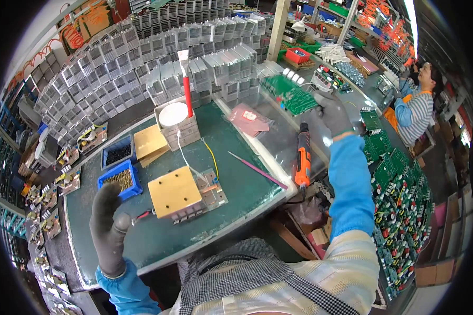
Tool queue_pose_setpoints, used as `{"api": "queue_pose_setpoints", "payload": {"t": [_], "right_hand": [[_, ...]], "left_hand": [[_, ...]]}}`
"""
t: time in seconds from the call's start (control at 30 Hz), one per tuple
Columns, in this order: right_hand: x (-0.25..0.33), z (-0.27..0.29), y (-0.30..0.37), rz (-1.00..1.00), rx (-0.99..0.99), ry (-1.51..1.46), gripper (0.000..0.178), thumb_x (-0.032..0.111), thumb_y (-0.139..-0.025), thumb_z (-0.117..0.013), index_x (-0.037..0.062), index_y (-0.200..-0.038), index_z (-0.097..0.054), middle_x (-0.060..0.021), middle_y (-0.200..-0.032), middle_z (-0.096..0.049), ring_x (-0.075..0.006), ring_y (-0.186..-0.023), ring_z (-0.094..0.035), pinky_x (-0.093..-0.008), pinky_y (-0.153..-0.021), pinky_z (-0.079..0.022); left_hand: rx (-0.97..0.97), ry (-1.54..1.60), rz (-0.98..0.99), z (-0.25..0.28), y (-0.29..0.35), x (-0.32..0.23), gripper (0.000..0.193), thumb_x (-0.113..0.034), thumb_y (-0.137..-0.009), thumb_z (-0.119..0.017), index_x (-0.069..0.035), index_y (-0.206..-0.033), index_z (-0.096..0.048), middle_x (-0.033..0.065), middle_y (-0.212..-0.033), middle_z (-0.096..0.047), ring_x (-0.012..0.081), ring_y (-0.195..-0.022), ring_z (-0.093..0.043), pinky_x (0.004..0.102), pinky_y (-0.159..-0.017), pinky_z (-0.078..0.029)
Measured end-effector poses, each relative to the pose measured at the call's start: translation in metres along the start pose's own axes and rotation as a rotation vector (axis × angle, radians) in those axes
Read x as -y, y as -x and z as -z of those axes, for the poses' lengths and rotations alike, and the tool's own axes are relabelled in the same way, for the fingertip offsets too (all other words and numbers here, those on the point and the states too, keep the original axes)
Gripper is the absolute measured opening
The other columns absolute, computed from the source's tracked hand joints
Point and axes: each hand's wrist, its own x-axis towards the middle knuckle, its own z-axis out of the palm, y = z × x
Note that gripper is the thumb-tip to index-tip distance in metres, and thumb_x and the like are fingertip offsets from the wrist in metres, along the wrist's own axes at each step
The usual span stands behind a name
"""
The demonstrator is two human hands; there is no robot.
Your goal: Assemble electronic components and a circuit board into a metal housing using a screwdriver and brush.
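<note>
My right hand (333,112), in a grey glove, is closed on the right edge of a green circuit board (291,93). The board is tilted above the far right of the bench. My gloved left hand (108,226) hovers over the bench's left front with thumb and fingers apart, nothing visible between them. Just right of it lies a small red and black tipped tool (143,214), partly hidden. A tan square plate (174,190) with several dark holes sits on a metal block, beside a metal bracket (213,192) with white and yellow wires.
A blue bin of brass-coloured screws (118,180) and a bin of black parts (117,153) stand left. An orange electric screwdriver (302,160) and purple stick (257,170) lie right. Metal housings (199,68) are stacked behind; circuit boards (399,210) pile at right, near a person (418,107).
</note>
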Motion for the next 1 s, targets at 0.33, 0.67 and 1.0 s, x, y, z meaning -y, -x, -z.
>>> {"api": "queue_pose_setpoints", "payload": {"t": [0.33,0.67,1.0], "right_hand": [[0.05,-0.187,0.254,0.328,-0.113,-0.301,0.031,0.025,-0.101,-0.063,0.0039,-0.123,-0.058,-0.0025,-0.106,-0.062,-0.012,-0.086,-0.055,-0.0271,-0.073,-0.047],[0.01,-0.167,0.249,0.467,0.312,-0.335,0.079,0.056,-0.093,-0.069,0.0011,-0.144,-0.045,-0.0119,-0.139,-0.055,-0.0221,-0.116,-0.06,-0.04,-0.099,-0.049],[0.035,-0.194,0.259,0.186,0.771,-0.671,0.116,0.052,-0.074,-0.089,-0.0026,-0.155,-0.027,-0.0146,-0.141,-0.051,-0.0199,-0.112,-0.062,-0.0305,-0.088,-0.057]], "left_hand": [[0.444,0.944,-0.365,-0.198,-0.012,-0.048,0.088,-0.035,-0.096,-0.073,0.0,-0.158,-0.02,0.0168,-0.149,-0.048,0.0241,-0.138,-0.047,0.0395,-0.113,-0.039],[0.614,1.361,0.188,-0.152,0.042,-0.05,0.068,-0.044,-0.1,-0.062,-0.005,-0.151,-0.039,0.017,-0.138,-0.06,0.0297,-0.11,-0.069,0.0376,-0.084,-0.062],[0.812,1.427,0.356,-0.162,0.048,-0.026,0.07,-0.046,-0.101,-0.058,-0.001,-0.151,-0.037,0.021,-0.134,-0.06,0.0313,-0.111,-0.068,0.0375,-0.087,-0.062]]}}
